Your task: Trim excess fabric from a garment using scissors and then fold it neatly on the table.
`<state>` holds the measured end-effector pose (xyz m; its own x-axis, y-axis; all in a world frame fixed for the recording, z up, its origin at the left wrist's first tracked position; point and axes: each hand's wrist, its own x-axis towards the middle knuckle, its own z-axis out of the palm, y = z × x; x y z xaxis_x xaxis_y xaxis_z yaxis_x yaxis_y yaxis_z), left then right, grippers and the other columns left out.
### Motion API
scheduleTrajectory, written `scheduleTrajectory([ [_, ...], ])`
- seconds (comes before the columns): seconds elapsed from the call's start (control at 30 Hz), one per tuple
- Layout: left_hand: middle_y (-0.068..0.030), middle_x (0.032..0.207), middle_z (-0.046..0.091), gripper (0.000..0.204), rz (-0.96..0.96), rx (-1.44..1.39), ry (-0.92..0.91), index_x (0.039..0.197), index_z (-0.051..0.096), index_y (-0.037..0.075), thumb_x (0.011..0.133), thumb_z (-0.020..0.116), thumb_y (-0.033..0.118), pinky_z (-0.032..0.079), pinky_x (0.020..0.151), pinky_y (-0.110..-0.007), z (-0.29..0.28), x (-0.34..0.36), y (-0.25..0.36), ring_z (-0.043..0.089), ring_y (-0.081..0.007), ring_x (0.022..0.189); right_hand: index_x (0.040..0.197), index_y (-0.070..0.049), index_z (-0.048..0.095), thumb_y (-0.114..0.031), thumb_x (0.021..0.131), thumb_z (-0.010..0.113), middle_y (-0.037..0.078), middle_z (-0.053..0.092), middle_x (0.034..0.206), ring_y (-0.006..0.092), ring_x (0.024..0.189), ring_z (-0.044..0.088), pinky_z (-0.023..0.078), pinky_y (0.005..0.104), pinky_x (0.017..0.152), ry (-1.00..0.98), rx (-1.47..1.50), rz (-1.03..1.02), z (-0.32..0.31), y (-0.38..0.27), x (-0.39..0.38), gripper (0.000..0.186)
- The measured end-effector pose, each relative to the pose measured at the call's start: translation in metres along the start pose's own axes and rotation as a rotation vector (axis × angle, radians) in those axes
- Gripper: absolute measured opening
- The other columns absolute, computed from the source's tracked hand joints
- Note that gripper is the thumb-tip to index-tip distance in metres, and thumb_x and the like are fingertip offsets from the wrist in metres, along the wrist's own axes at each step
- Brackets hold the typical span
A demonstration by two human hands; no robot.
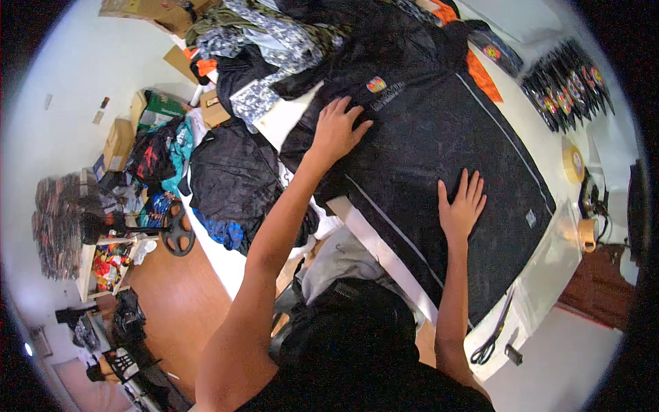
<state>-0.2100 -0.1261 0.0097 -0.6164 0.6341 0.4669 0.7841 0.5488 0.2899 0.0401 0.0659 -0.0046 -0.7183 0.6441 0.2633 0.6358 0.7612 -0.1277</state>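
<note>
A black jacket (pixel 412 151) with thin light piping and a small colourful emblem lies spread over the white table. My left hand (pixel 338 130) rests on it near the emblem, fingers spread. Lower and to the right, my right hand (pixel 462 208) lies flat on the same cloth, its fingers a little apart. Neither hand grips anything. A pale strip (pixel 377 250) runs along the jacket's near left edge. What lies beneath the jacket is hidden.
Black-handled scissors (pixel 489 343) lie at the table's near right corner, beside a small black object (pixel 513 354). Tape rolls (pixel 572 165) stand along the right edge. Camouflage clothes (pixel 274 44) heap at the back. More dark garments (pixel 230 175) lie left. Packed black items (pixel 566 86) sit far right.
</note>
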Motion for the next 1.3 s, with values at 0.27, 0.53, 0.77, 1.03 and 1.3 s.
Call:
scheduleTrajectory([
  [0.27,-0.0184,0.139,0.036,0.063,-0.013,0.159,-0.028,0.131,0.046,0.014,0.085,0.047,0.057,0.022,0.103,-0.057,0.037,-0.002,-0.009,0.031,-0.0389,0.129,0.136,-0.007,0.039,-0.055,0.087,0.045,0.018,0.027,0.145,0.0338,0.135,0.023,0.015,0.0514,0.109,0.011,0.053,-0.018,0.0,0.005,-0.003,0.069],
  [0.53,-0.0232,0.133,0.04,0.054,0.041,0.084,0.102,0.116,0.055,0.005,0.08,0.061,0.044,0.025,0.101,-0.057,0.047,0.032,0.01,0.034,-0.04,0.126,0.127,-0.003,0.048,-0.049,0.081,0.06,0.023,0.031,0.141,0.0381,0.133,0.024,0.017,0.0519,0.108,0.01,0.278,0.06,-0.006,0.002,0.034,0.066],
  [0.77,-0.0234,0.14,0.032,0.059,0.005,0.077,-0.019,0.128,0.048,0.007,0.087,0.049,0.049,0.019,0.106,-0.055,0.062,0.032,0.032,0.026,-0.0381,0.132,0.104,-0.002,0.062,-0.026,0.078,0.068,0.018,0.06,0.111,0.0352,0.104,0.055,0.042,0.0414,0.092,0.213,0.605,-0.23,0.001,-0.038,0.124,0.036],
  [1.03,-0.0238,0.138,0.034,0.06,-0.03,0.042,-0.031,0.129,0.048,0.008,0.086,0.049,0.05,0.018,0.106,-0.056,0.057,0.033,0.029,0.028,-0.0386,0.131,0.094,-0.003,0.065,-0.028,0.077,0.067,0.015,0.065,0.097,0.0327,0.092,0.06,0.047,0.0401,0.082,0.005,0.527,-0.449,0.023,-0.172,0.241,0.031],
  [1.3,-0.0253,0.138,0.033,0.056,-0.036,-0.046,-0.065,0.128,0.049,0.005,0.086,0.051,0.043,0.018,0.106,-0.055,0.048,0.036,0.032,0.027,-0.0393,0.131,0.13,0.014,0.031,-0.036,0.067,0.077,0.022,0.064,0.09,0.0234,0.073,0.067,0.053,0.0331,0.057,0.025,0.818,0.32,0.07,-0.261,0.351,0.093],
])
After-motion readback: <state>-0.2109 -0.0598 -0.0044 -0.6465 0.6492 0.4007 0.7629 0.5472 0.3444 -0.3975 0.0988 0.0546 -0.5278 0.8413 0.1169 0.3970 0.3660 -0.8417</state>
